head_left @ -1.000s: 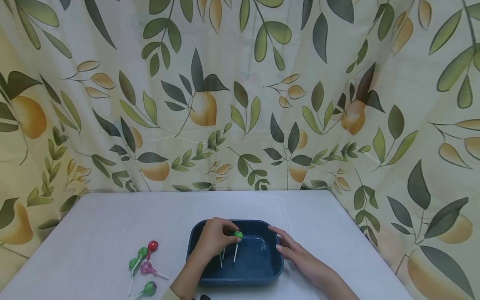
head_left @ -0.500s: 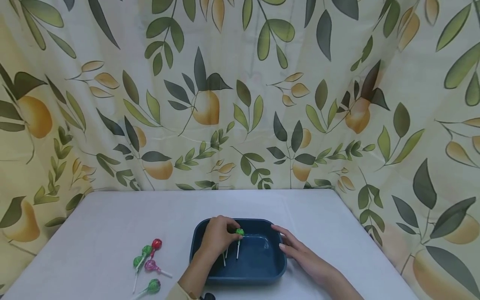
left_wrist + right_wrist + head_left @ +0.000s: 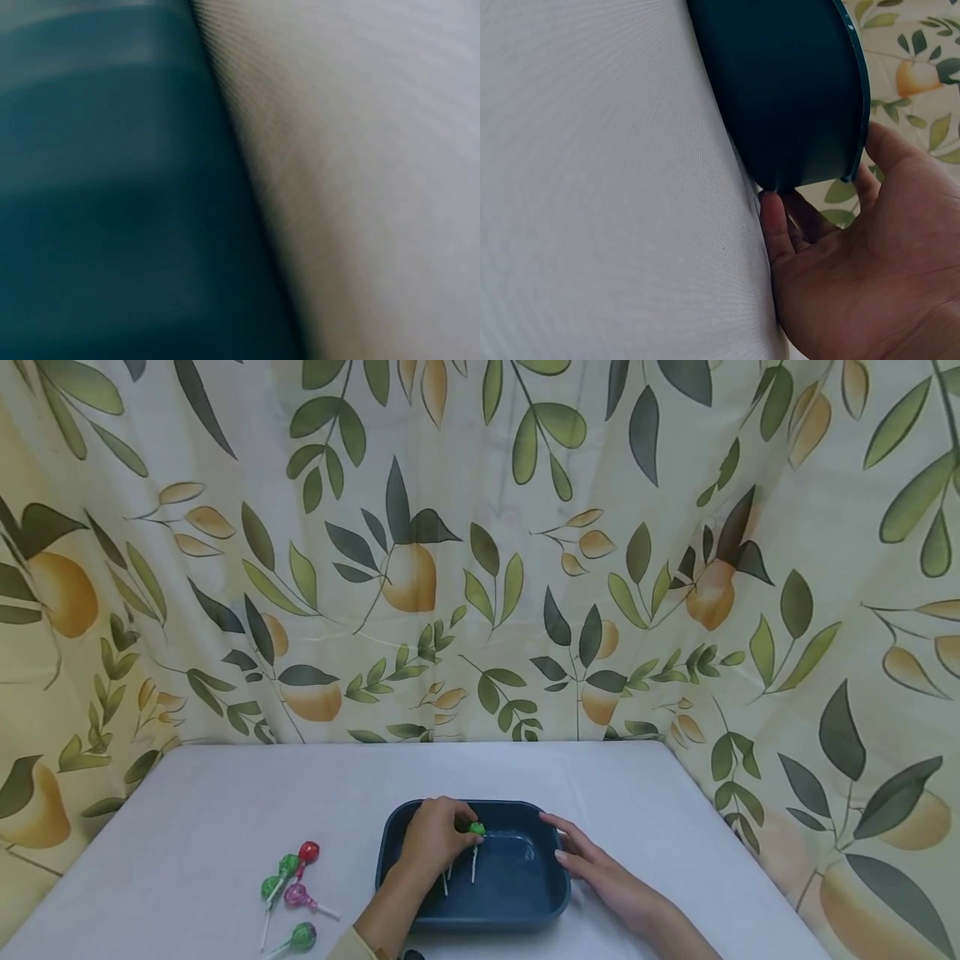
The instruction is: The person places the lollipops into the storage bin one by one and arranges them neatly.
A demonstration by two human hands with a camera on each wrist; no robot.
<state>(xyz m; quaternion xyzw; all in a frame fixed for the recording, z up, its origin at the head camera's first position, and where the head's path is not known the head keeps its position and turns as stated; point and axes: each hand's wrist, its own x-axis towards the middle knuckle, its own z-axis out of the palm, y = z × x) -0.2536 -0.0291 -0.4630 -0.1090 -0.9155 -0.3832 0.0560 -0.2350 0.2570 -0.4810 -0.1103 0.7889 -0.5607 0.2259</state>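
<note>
Barely anything shifts since the last head frame: the whole view slides slightly left and down, but your hands, the tray and the candy keep their places relative to each other. Your left hand [image 3: 435, 835] reaches over the blue tray [image 3: 517, 889], thumb and fingers narrowed in a pinch on the head of a green lollipop [image 3: 477, 830]. That lollipop is inside the tray area, its stick pointing down; can't tell if the tip touches the floor. White sticks [image 3: 446, 885] show beneath your hand, heads hidden.

Your right hand [image 3: 592, 864] is at the tray's right end, fingers spread and slightly bent, touching the outer wall and rim.

Left of the tray on the white table [image 3: 225, 802]: a red lollipop [image 3: 309, 852], an upper green lollipop [image 3: 288, 863], a lower green lollipop [image 3: 270, 887] and a pink lollipop [image 3: 296, 895], bunched close. A separate green lollipop [image 3: 303, 937] lies nearer you. Patterned curtain [image 3: 480, 485] behind.

Left wrist view is blurred: tray wall and white cloth only.
</note>
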